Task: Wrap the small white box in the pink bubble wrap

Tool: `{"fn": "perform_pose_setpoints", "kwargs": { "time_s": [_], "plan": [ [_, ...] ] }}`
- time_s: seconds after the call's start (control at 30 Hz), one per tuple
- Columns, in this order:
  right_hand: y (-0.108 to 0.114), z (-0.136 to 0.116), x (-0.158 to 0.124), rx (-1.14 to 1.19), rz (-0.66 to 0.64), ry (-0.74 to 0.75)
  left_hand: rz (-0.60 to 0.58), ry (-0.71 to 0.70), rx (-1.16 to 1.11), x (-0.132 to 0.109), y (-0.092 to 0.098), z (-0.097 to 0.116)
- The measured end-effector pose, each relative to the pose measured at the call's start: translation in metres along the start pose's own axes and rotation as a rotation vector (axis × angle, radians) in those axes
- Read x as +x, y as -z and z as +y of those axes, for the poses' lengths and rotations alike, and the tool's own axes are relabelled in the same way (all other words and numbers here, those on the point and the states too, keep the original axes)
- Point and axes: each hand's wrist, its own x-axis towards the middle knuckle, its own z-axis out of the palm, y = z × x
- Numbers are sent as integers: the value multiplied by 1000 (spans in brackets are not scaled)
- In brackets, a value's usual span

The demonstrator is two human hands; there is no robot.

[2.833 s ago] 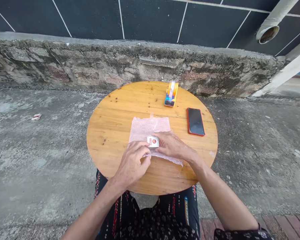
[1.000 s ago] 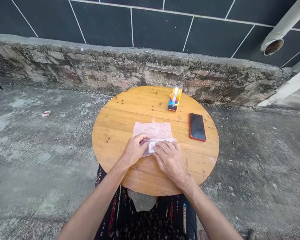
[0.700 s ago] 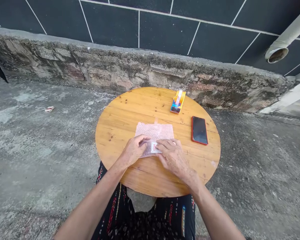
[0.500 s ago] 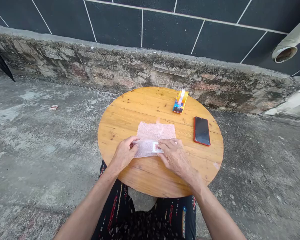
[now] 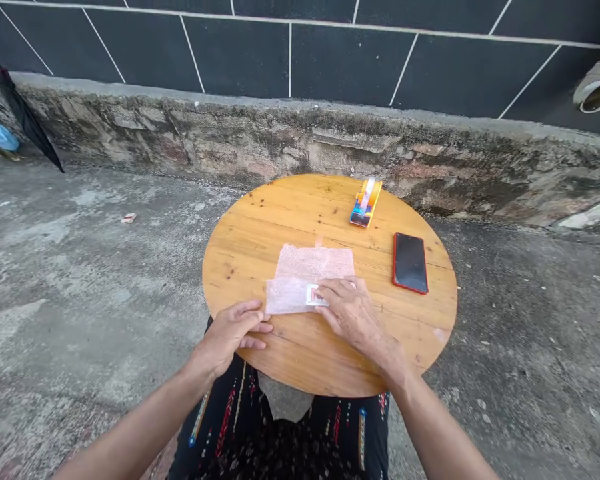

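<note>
A sheet of pinkish bubble wrap (image 5: 315, 261) lies on the round wooden table (image 5: 260, 220), its near part folded over into a flat strip. A small white rectangular item with red print (image 5: 311, 295) shows on the strip; its right part is under my fingers. My right hand (image 5: 353, 312) holds down the right end of the strip, fingers over the item and thumb along the near edge. Just off the strip's lower left corner, my left hand (image 5: 233, 337) is open with fingers apart, holding nothing.
A yellow and blue tape dispenser (image 5: 366, 202) stands near the table's far edge. A phone in a red case (image 5: 410, 263) lies at the right. Beyond are a low stone wall base (image 5: 220, 143) and, far left, a closed black umbrella (image 5: 27, 120).
My left hand has let go of the strip's left end and drawn back toward me and left, its fingers spreading. My right hand stays on the wrap. The view has turned slightly left.
</note>
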Motion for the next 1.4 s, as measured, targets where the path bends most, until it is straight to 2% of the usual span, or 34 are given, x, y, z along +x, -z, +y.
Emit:
{"fn": "perform_pose_setpoints", "kwargs": {
  "time_s": [0.13, 0.33, 0.57, 0.73, 1.03, 1.2, 1.4],
  "plan": [
    [-4, 2, -1, 6, 31, 12, -50, 58, 16, 9, -14, 12],
    [-7, 3, -2, 19, 63, 13, -26, 64, 33, 26, -34, 19],
    [-5, 3, -2, 25, 71, 28, -39, 32, 164, 41, -46, 29],
    [-6, 4, -2, 24, 60, 22, -39, -4, 279, 52, -52, 29],
    [-3, 4, -1, 15, 61, 44, 11, -257, 423, 44, -56, 27],
    [-3, 4, 1, -2, 41, 45, 23, -266, 422, 48, -65, 26],
    [-2, 4, 3, 8, 43, 57, 14, -219, 281, 47, -79, 25]
  ]
}}
